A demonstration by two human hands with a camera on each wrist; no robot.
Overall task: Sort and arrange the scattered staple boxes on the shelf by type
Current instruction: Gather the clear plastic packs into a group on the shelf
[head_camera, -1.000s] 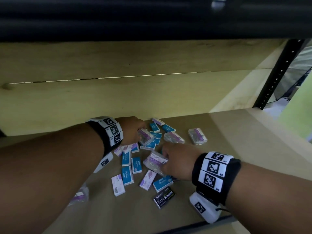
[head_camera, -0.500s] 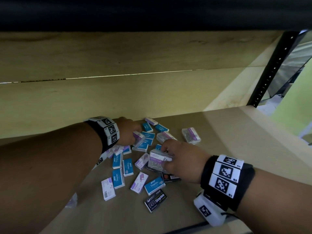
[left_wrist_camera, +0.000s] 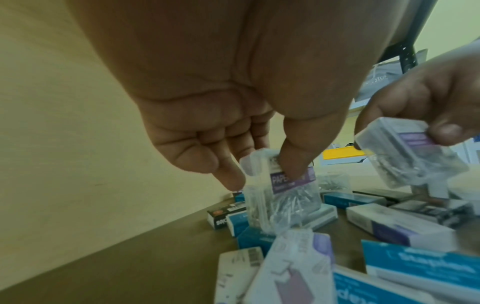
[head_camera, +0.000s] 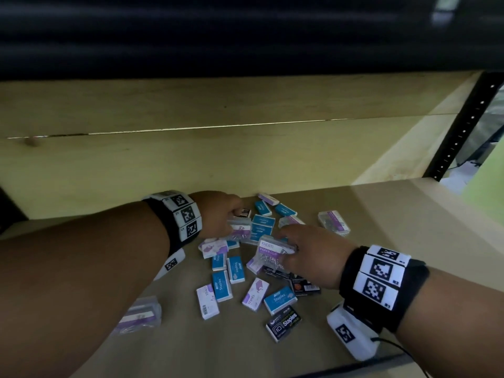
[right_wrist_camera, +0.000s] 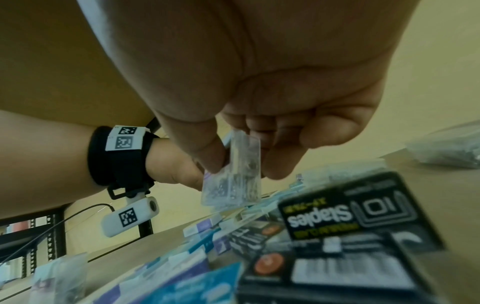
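Note:
Small boxes lie scattered on the wooden shelf: blue staple boxes, purple-and-white ones and a black staples box. My left hand pinches a clear paper clip box between thumb and fingers, near the back wall. My right hand pinches another clear paper clip box with a purple label, lifted just above the pile; the right wrist view shows that clear box edge-on between thumb and fingers.
Two more clear boxes lie apart from the pile, one at the right and one at the near left. A wooden back wall closes the shelf. A black perforated upright stands at the right end.
My right hand has lifted its clear box slightly and drawn it toward the middle of the pile. The left hand stays at the back with its box. The head view has shifted.

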